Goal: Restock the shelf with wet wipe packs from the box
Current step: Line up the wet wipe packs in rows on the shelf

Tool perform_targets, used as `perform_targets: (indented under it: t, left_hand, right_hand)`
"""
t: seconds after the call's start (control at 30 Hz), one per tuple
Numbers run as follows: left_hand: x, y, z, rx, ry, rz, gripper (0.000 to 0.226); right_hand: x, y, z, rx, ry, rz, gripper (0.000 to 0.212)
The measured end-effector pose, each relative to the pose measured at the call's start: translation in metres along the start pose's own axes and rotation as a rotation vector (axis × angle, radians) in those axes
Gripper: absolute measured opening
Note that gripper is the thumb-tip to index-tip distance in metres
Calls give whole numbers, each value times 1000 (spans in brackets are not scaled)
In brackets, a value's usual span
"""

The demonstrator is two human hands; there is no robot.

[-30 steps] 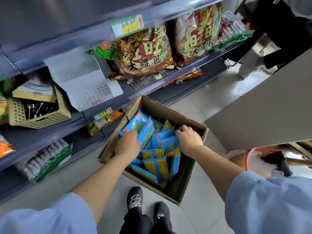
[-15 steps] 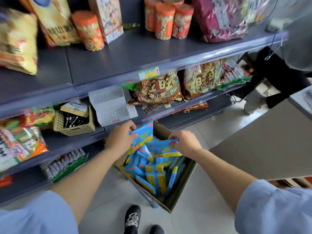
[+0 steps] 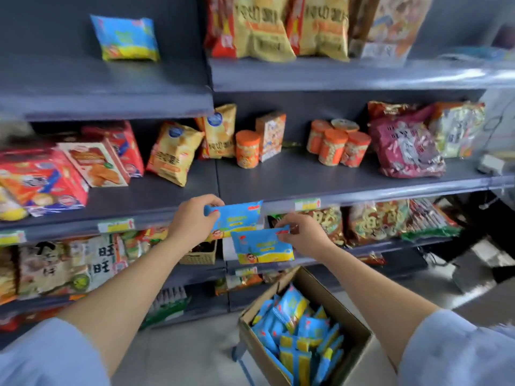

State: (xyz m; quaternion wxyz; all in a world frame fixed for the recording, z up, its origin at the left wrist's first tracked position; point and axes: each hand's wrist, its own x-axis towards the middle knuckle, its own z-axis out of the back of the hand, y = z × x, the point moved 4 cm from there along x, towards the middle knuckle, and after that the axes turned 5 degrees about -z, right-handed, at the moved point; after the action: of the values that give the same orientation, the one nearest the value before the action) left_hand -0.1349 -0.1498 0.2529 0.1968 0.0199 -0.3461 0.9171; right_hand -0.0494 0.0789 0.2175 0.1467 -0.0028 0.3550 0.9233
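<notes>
My left hand (image 3: 192, 218) grips a blue and yellow wet wipe pack (image 3: 239, 218) by its left end, level with the front edge of the middle shelf (image 3: 292, 179). Just below and to the right, my right hand (image 3: 302, 235) pinches a second wet wipe pack (image 3: 262, 247) by its upper right corner. An open cardboard box (image 3: 354, 321) with several more packs stands on the floor below my right arm. One matching pack (image 3: 126, 37) stands alone on the upper left shelf (image 3: 97, 84).
The middle shelf holds snack boxes (image 3: 41, 179), yellow bags (image 3: 174, 151), orange tubs (image 3: 338, 146) and a maroon bag (image 3: 404, 146), with a bare strip in front of the tubs. Yellow bags (image 3: 278, 26) fill the top right shelf. Lower shelves carry packed snacks and a small basket (image 3: 199, 254).
Both hands have lifted a pack each out of the box and risen to middle-shelf height. My view has tilted upward, bringing the upper shelves into sight.
</notes>
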Motion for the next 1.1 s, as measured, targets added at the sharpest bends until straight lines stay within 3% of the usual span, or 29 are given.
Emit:
perform_targets:
  t: [0.3,0.57,0.87,1.1]
  left_hand:
    - [26,23,147,-6,-176,-153,16]
    - [37,45,254,-92,-305,-197,14]
    - [64,53,331,-118,-451,-234,26]
    - [114,48,357,-181,-490,-246,19]
  right_hand:
    - [39,154,0,220,2,148,17]
    - [49,265,3,252,-40,333,21]
    - [54,348,24,271,-18,439,14]
    - [94,385,46,359,-42,511,15]
